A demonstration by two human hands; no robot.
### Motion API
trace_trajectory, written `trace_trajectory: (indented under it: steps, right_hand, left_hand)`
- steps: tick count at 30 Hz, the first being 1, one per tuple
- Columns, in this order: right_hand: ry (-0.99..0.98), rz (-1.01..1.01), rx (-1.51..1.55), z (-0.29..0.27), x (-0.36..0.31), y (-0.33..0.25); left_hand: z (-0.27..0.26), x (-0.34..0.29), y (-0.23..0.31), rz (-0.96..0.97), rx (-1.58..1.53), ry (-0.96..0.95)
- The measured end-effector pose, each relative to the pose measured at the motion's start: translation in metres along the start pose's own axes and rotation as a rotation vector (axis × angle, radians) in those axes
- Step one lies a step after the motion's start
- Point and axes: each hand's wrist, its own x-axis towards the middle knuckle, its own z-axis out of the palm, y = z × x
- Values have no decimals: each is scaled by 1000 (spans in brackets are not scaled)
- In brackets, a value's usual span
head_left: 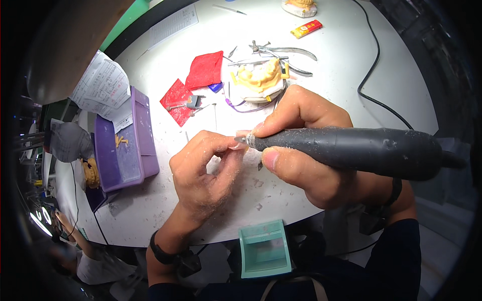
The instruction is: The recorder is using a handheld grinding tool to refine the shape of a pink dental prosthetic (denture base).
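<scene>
Hands meet over a dusty white bench (351, 75). Right hand (301, 150) grips a dark rotary handpiece (361, 148), its tip touching a tiny piece pinched in the left hand's (206, 170) fingertips (236, 148), too small to identify. Risk: the tip could skid onto skin. Far behind sits a yellow dental cast (258, 75); a purple tray (125, 140) lies left.
</scene>
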Motion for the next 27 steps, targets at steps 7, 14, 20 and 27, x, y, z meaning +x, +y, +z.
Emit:
trace_trajectory:
  steps: [7, 14, 20, 27]
  right_hand:
    - [-36, -86, -75, 4, 1, 2]
    - [-19, -159, -64, 3, 1, 10]
    - [1, -81, -72, 2, 2, 1]
    - [111, -534, -232, 14, 4, 33]
  left_hand:
    - [1, -4, 3, -131, -132, 1]
    - [0, -2, 9, -193, -163, -28]
    - [-1, -4, 10, -336, -382, -61]
    - [-6, -7, 13, -421, -551, -64]
